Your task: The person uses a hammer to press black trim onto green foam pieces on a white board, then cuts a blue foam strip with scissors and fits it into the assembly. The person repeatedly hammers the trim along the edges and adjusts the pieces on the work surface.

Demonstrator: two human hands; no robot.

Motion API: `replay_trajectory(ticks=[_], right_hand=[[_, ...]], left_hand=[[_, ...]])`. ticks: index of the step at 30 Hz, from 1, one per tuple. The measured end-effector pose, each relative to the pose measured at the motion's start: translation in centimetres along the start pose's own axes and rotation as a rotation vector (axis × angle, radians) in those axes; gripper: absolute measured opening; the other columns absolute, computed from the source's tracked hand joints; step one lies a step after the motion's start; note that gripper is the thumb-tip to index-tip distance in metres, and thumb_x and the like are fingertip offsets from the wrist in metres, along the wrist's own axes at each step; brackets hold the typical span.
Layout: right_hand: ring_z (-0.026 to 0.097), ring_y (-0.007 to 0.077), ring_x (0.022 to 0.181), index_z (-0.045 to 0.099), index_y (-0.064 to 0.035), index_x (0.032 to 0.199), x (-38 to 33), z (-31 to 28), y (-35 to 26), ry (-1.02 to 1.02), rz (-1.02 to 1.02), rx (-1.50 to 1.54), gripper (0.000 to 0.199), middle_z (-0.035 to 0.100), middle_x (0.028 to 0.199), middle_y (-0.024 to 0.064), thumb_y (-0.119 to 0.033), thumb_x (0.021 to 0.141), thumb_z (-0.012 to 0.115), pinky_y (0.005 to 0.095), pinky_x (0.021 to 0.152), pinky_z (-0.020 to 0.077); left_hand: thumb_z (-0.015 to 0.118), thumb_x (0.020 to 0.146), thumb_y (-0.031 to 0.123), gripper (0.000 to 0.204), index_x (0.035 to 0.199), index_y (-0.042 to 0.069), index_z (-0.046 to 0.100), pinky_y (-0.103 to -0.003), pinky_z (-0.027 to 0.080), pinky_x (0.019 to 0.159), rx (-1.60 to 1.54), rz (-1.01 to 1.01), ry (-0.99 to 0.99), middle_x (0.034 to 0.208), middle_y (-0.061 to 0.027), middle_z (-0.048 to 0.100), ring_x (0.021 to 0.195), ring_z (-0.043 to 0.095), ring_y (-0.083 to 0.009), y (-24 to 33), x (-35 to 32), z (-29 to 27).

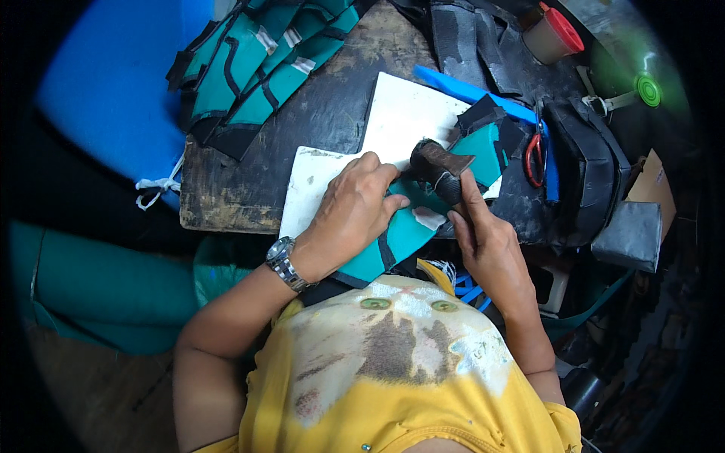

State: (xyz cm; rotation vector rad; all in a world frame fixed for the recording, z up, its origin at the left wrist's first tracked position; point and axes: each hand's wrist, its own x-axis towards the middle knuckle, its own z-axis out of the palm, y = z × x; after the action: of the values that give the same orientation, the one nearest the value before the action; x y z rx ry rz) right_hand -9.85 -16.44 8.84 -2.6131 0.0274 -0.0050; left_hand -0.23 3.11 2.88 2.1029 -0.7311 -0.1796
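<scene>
A teal fabric-and-foam piece with black edging (411,226) was seen lying on a white board (400,121) on the worn dark desk (226,189), its long axis running from lower left to upper right. The left hand (351,215) was pressed flat on its lower half, not clenched. The right hand (483,238) was closed on a dark-headed hammer (438,167), the head resting just above the piece's middle. Red-handled scissors (533,155) lay to the right; stacked teal pieces (257,68) upper left.
</scene>
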Motion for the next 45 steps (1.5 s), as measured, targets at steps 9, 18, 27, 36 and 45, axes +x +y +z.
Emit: replay_trajectory(ticks=[9,18,27,36,45], right_hand=[[0.071,0.0434,0.085,0.036,-0.0183,0.158,0.6,-0.4,-0.3,0.082,-0.096,0.067,0.072,0.071,0.101,0.0256,-0.006,0.095,0.067,0.0493,0.070,0.0554],[0.072,0.0429,0.088,0.036,-0.0152,0.158,-0.1,0.3,-0.4,0.097,-0.111,0.114,0.071,0.072,0.100,0.0252,-0.005,0.096,0.066,0.0446,0.072,0.0571],[0.074,0.0394,0.091,0.038,-0.0112,0.157,-0.7,1.8,1.3,0.070,-0.022,0.195,0.067,0.071,0.104,0.0271,-0.005,0.097,0.066,0.0410,0.075,0.0573],[0.076,0.0336,0.093,0.038,-0.0116,0.157,1.9,1.3,2.4,0.260,-0.111,0.174,0.068,0.072,0.105,0.0257,-0.001,0.096,0.065,0.0381,0.076,0.0568],[0.073,0.0407,0.091,0.038,-0.0168,0.158,3.2,0.9,1.5,0.233,-0.097,0.168,0.068,0.073,0.104,0.0238,-0.004,0.096,0.065,0.0447,0.076,0.0571]], left_hand=[[0.079,0.080,0.006,0.023,0.100,-0.003,0.070,-0.042,0.050,0.079,0.070,0.167,0.127,0.093,-0.0150,0.058,0.091,0.061,-0.0331,-0.4,-0.5,1.0],[0.078,0.080,0.004,0.022,0.098,-0.003,0.070,-0.043,0.051,0.078,0.095,0.196,0.154,0.093,-0.0148,0.057,0.091,0.061,-0.0328,-0.5,-0.7,1.3],[0.077,0.086,0.013,0.029,0.108,-0.005,0.071,-0.039,0.052,0.076,-0.092,-0.079,0.039,0.095,-0.0179,0.065,0.084,0.067,-0.0345,0.1,-1.7,-0.4],[0.074,0.087,0.008,0.021,0.106,-0.002,0.073,-0.041,0.051,0.074,0.011,0.039,0.204,0.091,-0.0162,0.063,0.083,0.066,-0.0338,-0.5,3.3,2.0],[0.074,0.086,0.009,0.016,0.100,0.002,0.073,-0.042,0.051,0.074,0.257,0.192,0.272,0.092,-0.0116,0.058,0.087,0.061,-0.0298,-0.9,3.0,2.5]])
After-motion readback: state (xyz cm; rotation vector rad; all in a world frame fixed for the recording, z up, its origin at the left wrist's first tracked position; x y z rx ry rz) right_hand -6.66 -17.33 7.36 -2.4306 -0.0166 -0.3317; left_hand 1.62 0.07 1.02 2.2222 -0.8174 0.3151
